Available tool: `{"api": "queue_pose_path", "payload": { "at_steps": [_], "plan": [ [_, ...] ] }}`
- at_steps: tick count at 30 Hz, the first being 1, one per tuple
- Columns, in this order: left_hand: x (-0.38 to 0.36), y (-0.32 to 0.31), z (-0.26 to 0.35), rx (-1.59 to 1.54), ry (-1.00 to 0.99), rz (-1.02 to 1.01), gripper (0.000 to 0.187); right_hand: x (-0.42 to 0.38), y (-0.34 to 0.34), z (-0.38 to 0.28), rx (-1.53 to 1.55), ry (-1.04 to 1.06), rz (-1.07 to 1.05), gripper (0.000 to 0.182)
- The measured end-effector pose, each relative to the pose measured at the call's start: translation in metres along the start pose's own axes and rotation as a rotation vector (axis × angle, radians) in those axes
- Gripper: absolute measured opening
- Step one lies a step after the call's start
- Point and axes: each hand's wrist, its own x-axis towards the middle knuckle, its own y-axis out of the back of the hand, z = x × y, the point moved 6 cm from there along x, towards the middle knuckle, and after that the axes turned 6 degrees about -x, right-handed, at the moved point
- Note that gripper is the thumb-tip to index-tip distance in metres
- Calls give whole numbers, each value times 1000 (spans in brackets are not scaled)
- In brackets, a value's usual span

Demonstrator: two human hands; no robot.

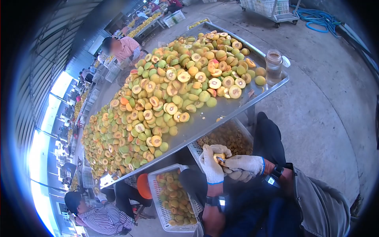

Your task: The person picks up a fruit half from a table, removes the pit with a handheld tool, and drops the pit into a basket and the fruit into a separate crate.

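My left hand [213, 161], in a white knit glove, is closed around a peach half [218, 158] above my lap. My right hand [245, 166], gloved too, grips a small metal-tipped tool [221, 160] whose tip meets the cut face of the fruit; its handle is hidden in my fingers. Just beyond my hands, under the table edge, a white crate [193, 148] holds brown peach pits [226, 140]. Another white crate [153, 186], to the left of my legs, contains peach halves [173, 197].
A metal table [233, 107] bears a large heap of halved peaches [166, 91]. A clear jar [273, 67] stands at its right corner. A person in stripes [104, 216] sits at the lower left, near an orange bucket [144, 186]. Another person [127, 47] works across the table.
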Motion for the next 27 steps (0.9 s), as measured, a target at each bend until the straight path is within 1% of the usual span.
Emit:
{"api": "queue_pose_path", "payload": {
  "at_steps": [2, 3, 5, 7, 11, 12, 14, 16, 20, 22, 23, 25, 27],
  "plan": [
    [0, 0, -1, -11, 93, 22, 62, 0, 1, 0, -47, -15, 40, 43],
    [2, 1, 0, -10, 94, 22, 62, 0, 2, 0, -103, -18, 73, 44],
    [3, 7, -9, 10, 263, 90, 61, 0, 4, 1, -156, -22, 106, 46],
    [3, 6, -10, 4, 289, 113, 60, 0, 8, 0, -250, -28, 160, 48],
    [4, 7, -16, -16, 367, 183, 56, 0, 14, 3, -272, -38, 173, 47],
    [6, 8, -19, -18, 367, 181, 56, 0, 16, 1, -318, -15, 196, 48],
    [10, 14, -26, -28, 301, 207, 55, -2, 17, -2, -365, 6, 221, 49],
    [11, 17, -33, -42, 288, 240, 55, -2, 20, -7, -540, 5, 340, 44],
    [15, 30, -46, -34, 255, 305, 56, -2, 19, -10, -606, 38, 400, 47],
    [13, 29, -44, -16, 257, 317, 56, 1, 29, -9, -796, 63, 507, 50],
    [13, 29, -43, 3, 257, 330, 56, 2, 30, -8, -795, 63, 508, 50],
    [14, 31, -44, 32, 245, 349, 56, 2, 27, -15, -1050, 136, 592, 51],
    [15, 34, -47, 62, 235, 368, 56, 4, 26, -14, -1080, 121, 615, 50]
  ]
}}
